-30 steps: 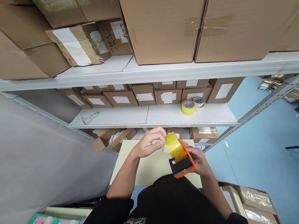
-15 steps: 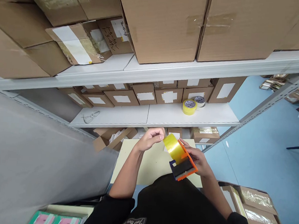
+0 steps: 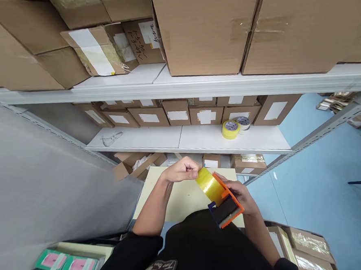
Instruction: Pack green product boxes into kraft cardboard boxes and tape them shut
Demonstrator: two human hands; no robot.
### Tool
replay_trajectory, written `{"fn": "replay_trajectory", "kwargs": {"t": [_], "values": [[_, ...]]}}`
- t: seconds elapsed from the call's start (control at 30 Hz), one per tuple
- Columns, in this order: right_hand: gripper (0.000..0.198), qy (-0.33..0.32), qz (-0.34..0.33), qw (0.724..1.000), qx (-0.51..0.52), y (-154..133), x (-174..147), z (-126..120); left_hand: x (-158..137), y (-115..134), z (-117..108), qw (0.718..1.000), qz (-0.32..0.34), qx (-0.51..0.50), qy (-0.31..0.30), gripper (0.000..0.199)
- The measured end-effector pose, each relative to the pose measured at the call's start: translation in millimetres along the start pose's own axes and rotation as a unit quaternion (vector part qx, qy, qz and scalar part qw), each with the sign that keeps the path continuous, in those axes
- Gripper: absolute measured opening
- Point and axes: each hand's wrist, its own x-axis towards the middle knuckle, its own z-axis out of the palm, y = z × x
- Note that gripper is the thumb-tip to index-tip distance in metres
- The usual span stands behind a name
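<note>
Tape dispenser held aloft, in view over the table toward its near right corner, right hand curled round it, left hand pinched at the yellow tape; a skewed pull could crease the strip.

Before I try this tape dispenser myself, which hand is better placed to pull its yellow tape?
Probably the left: the left hand is at the edge of the yellow tape, while the right hand is occupied holding the orange-and-blue tape dispenser.
</note>
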Motion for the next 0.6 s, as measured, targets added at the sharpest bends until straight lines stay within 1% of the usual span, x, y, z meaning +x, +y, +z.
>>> {"fn": "replay_trajectory", "kwargs": {"t": [0.07, 0.1, 0.17, 0.23, 0.3, 0.33, 0.43, 0.47, 0.5, 0.53, 0.6], "values": [[0.039, 0.005, 0.011, 1.000, 0.013, 0.4, -0.8, 0.6, 0.0, -3.8, -2.9, 1.000, -0.015, -0.016, -0.019, 0.066], [0.040, 0.011, 0.017, 1.000, 0.016, 0.0, -0.8, 0.8, 0.4, -5.6, -3.1, 0.999, -0.022, -0.024, -0.018, 0.063], [0.038, 0.020, 0.029, 0.999, 0.015, -1.4, -0.3, 1.0, 1.7, -9.6, -1.4, 0.999, -0.030, -0.044, -0.001, 0.061], [0.035, 0.022, 0.043, 0.999, 0.002, -2.4, -0.5, -0.4, 2.9, -14.5, 1.2, 0.997, -0.036, -0.059, 0.028, 0.061], [0.036, 0.026, 0.054, 0.998, -0.012, -1.3, -3.9, -4.6, 2.0, -19.6, 1.4, 0.994, -0.029, -0.071, 0.082, 0.060], [0.039, 0.037, 0.055, 0.998, -0.016, 0.2, -7.4, -8.1, 0.3, -21.7, 0.1, 0.989, -0.016, -0.081, 0.127, 0.061], [0.044, 0.112, 0.063, 0.991, -0.025, 7.7, -22.0, -20.9, -8.9, -22.7, -6.5, 0.955, 0.030, -0.093, 0.279, 0.064], [0.044, 0.137, 0.071, 0.988, -0.029, 10.0, -26.4, -24.7, -12.2, -21.0, -7.7, 0.949, 0.028, -0.077, 0.305, 0.063], [0.043, 0.155, 0.081, 0.984, -0.032, 11.8, -29.5, -27.6, -14.8, -18.3, -7.3, 0.948, 0.015, -0.048, 0.313, 0.061], [0.041, 0.164, 0.086, 0.982, -0.034, 12.9, -31.0, -29.3, -16.3, -14.9, -5.2, 0.952, -0.002, -0.015, 0.307, 0.058], [0.039, 0.164, 0.079, 0.983, -0.028, 12.4, -29.2, -29.4, -15.6, -7.5, 3.1, 0.956, -0.023, 0.041, 0.290, 0.055]]}}
